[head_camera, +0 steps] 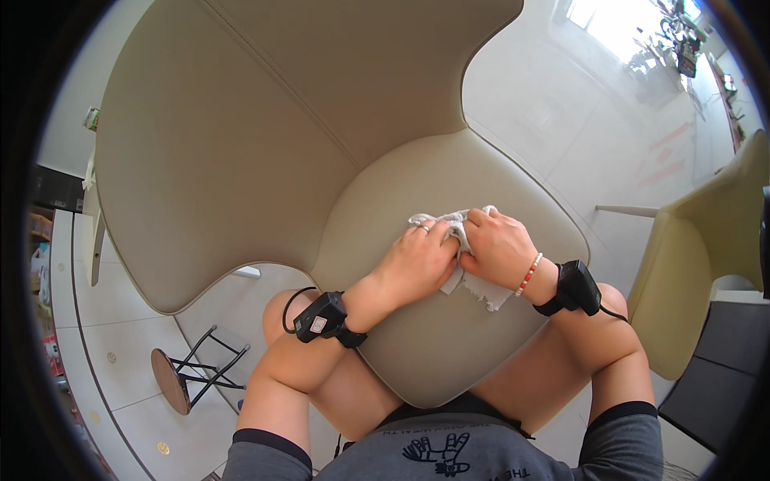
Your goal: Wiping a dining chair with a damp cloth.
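A white cloth (490, 293) with a frayed edge lies bunched on the seat (385, 180) of a beige upholstered chair. My left hand (424, 255), with a ring on one finger, grips the cloth from the left. Close beside it, my right hand (499, 243) grasps the same cloth, its fingers curled into the folds. Part of the cloth hangs out below the hands, flat against the seat. The chair's backrest (258, 120) rises in front of me, with a stitched seam running down it. Both wrists carry black strapped devices.
A second, yellowish-green chair (671, 288) stands at the right, beside dark grey boxes or panels (722, 361). On the tiled floor at lower left is a folding stool (171, 382) with black legs. Stocked shelves (42, 270) line the far left. Plants (674, 42) stand near a bright window.
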{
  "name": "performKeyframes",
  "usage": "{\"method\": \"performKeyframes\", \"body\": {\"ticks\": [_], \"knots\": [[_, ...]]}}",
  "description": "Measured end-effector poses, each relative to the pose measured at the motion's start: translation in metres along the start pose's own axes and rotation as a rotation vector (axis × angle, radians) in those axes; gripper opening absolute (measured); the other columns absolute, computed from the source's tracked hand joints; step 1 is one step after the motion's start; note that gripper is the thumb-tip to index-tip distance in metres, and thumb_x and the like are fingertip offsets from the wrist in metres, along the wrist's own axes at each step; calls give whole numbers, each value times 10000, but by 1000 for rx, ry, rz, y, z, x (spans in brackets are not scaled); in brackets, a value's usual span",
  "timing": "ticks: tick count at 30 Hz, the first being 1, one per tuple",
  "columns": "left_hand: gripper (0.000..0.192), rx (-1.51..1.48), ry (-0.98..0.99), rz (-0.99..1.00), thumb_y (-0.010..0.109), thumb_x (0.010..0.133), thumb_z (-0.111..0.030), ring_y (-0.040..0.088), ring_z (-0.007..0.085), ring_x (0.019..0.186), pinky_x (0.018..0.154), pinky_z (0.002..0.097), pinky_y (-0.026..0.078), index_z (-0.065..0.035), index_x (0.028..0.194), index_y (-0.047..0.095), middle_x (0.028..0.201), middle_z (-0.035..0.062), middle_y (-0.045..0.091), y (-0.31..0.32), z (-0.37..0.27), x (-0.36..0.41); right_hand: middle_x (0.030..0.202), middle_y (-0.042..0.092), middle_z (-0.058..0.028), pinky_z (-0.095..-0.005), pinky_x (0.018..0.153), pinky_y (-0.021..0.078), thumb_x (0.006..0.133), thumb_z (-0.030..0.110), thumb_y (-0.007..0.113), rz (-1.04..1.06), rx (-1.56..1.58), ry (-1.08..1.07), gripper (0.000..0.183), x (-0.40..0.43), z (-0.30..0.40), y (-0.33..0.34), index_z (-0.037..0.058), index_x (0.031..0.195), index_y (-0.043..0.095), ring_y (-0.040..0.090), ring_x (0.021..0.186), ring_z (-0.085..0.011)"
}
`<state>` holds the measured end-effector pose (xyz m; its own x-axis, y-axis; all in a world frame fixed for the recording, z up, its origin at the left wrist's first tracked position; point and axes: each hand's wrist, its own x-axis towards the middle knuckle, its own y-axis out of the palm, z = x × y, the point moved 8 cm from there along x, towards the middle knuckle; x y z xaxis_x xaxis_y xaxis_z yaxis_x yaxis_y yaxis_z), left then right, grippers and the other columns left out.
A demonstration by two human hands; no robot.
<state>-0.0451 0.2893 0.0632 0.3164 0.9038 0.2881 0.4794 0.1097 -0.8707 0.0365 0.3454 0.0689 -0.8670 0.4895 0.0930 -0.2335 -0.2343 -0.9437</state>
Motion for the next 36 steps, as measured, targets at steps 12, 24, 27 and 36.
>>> {"method": "performKeyframes", "body": {"ticks": [12, 24, 27, 36], "knots": [[200, 164, 25, -153, 706, 790, -208, 611, 357, 901, 754, 447, 514, -54, 889, 625, 1031, 181, 595, -1, -5, 12, 908, 669, -143, -401, 775, 543, 722, 265, 694, 26, -18, 72, 265, 1, -23, -3, 35, 855, 682, 664, 872, -320], [165, -34, 44, -82, 716, 738, -165, 606, 338, 806, 710, 434, 505, -49, 813, 626, 854, 136, 592, -4, -6, 26, 981, 633, -128, -403, 816, 534, 758, 211, 692, 79, -23, 74, 259, -2, -26, -5, 25, 934, 655, 624, 971, -317], [142, -254, 3, 152, 708, 724, -151, 599, 332, 790, 723, 435, 506, -52, 722, 606, 851, 126, 590, 14, -7, 15, 896, 667, -150, -419, 767, 548, 750, 271, 677, 312, 59, 27, 282, -9, -12, 2, -2, 822, 669, 659, 858, -335], [179, -45, 22, 44, 726, 716, -150, 595, 340, 847, 748, 431, 506, -45, 814, 619, 911, 139, 600, 8, -13, 17, 932, 655, -143, -399, 791, 541, 738, 253, 692, 64, -5, 20, 257, -3, -19, -6, 11, 822, 680, 652, 898, -321]]}}
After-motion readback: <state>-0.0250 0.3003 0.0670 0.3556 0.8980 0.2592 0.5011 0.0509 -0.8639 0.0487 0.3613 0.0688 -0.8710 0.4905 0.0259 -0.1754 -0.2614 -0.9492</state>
